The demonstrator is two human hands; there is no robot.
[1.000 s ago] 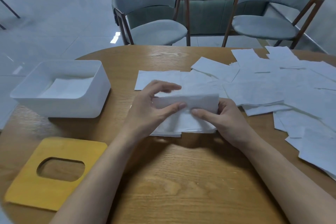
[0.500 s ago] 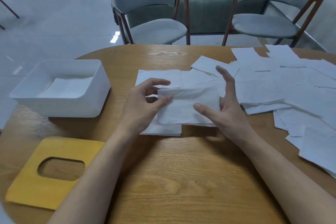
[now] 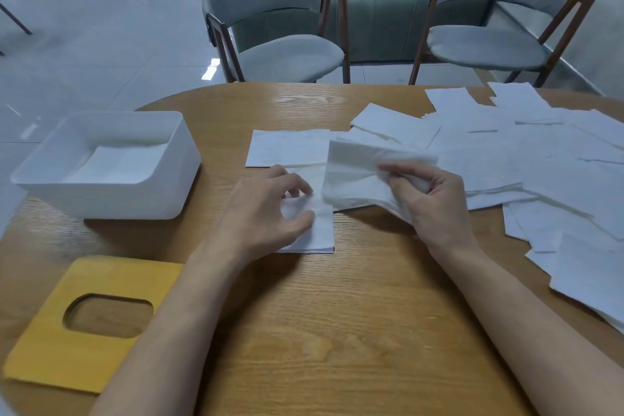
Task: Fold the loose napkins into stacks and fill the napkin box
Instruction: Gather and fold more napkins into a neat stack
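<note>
**White napkins in both hands at the wooden table**

From the head view, I am looking down at my two bare forearms reaching over the wooden table (image 3: 337,331). My left hand (image 3: 266,209) is curling thumb and fingers onto a folded napkin (image 3: 322,230). This is lying flat on the table as a narrow strip, and I am pinching the paper near its left edge.

My right hand (image 3: 435,199) is gripping a loose napkin (image 3: 354,172), with the fingers bent round a bunched part of it. The sheet is hanging rumpled just above the table, and its left edge is overlapping the folded strip. Behind my left hand a flat napkin (image 3: 287,147) is lying spread out.

To the right, the pile of loose napkins (image 3: 540,162) is sprawling across the table, its sheets overlapping one another. At the left, the white napkin box (image 3: 111,206) is standing open, with a flat napkin stack (image 3: 118,162) sitting on its bottom. Nearer to me, the yellow lid (image 3: 44,348) with its oval slot is lying flat on the table, apart from the box.

Beyond the far edge a grey chair (image 3: 280,27) is standing, and a second chair (image 3: 489,27) is standing to its right.
</note>
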